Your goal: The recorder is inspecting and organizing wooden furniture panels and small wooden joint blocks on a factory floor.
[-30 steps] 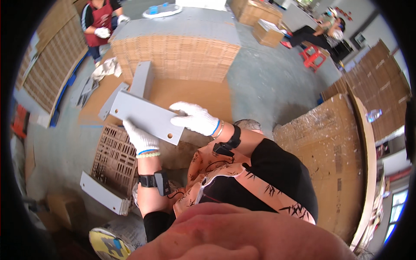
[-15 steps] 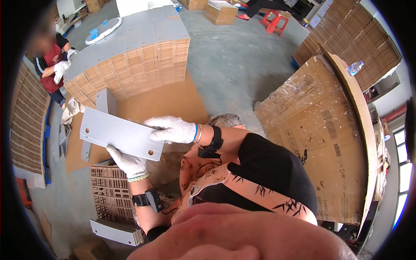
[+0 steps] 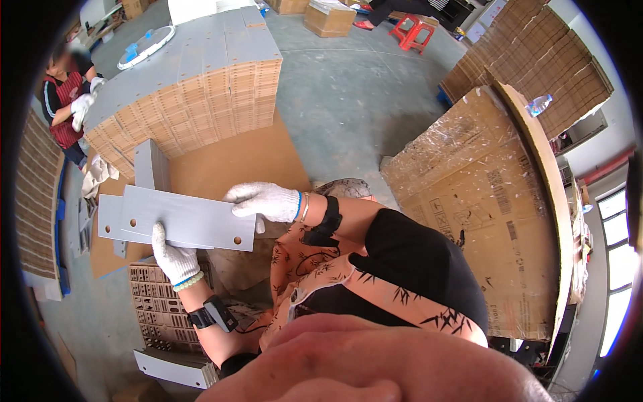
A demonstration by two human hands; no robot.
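In front of me I hold two long grey boards with round holes near their ends. The upper grey board [image 3: 191, 216] lies across the lower grey board [image 3: 111, 216], whose left end sticks out beyond it. My left hand [image 3: 175, 260], in a white knitted glove, grips the near edge with the thumb on top and the fingers hidden underneath. My right hand [image 3: 266, 202], gloved alike, is closed round the right end of the upper board. Just beyond them, a small stack of grey boards [image 3: 151, 166] rests against the big pile of boards [image 3: 194, 100].
Brown cardboard [image 3: 234, 151] covers the floor under the pile. A brown slotted stack [image 3: 157, 298] and more grey boards [image 3: 171, 367] are near my left forearm. On the right stands a large cardboard box [image 3: 482, 214]. A co-worker [image 3: 67, 110] is at far left; a red stool [image 3: 412, 33] is far off.
The lower board has slid left from under the upper one, so more of it shows. My left hand has moved left and a little down; the right hand stays on the right end.
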